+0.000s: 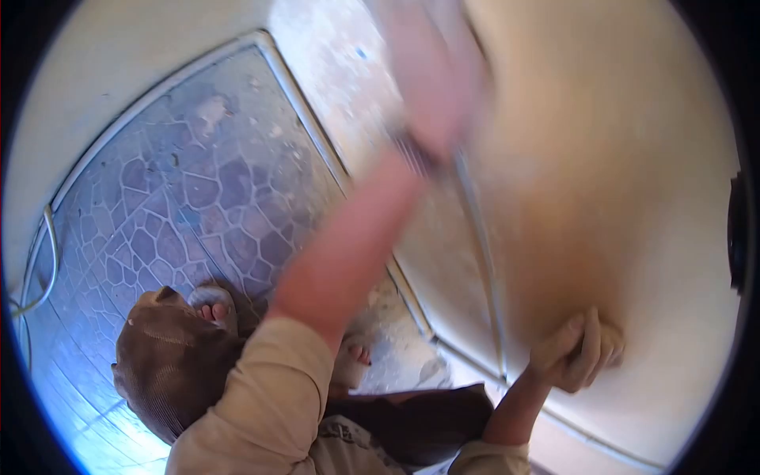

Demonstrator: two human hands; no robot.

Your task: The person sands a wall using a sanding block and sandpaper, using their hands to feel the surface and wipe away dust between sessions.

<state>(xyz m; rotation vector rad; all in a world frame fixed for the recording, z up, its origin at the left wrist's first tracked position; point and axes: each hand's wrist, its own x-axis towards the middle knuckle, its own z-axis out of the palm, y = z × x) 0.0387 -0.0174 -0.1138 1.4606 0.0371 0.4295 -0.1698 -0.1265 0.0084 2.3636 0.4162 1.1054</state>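
Observation:
My left hand point(435, 75) is raised at the top centre, smeared by motion, in front of a beige surface point(665, 214). Its fingers are too blurred to read, and a dark band point(416, 154) circles the wrist. Lower right, close to the same surface, my right hand point(578, 351) has its fingers curled together. Whether it holds something small is hidden. A brownish smudge point(562, 245) shows on the surface above that hand.
Stone-patterned flooring point(190, 190) lies at the left, bordered by a pale pipe-like edge point(305, 111). A thin cable point(54, 261) hangs at the far left. My bare feet point(212, 310) and a brown-clothed knee point(174, 356) are below. A dark object point(738, 233) sits at the right edge.

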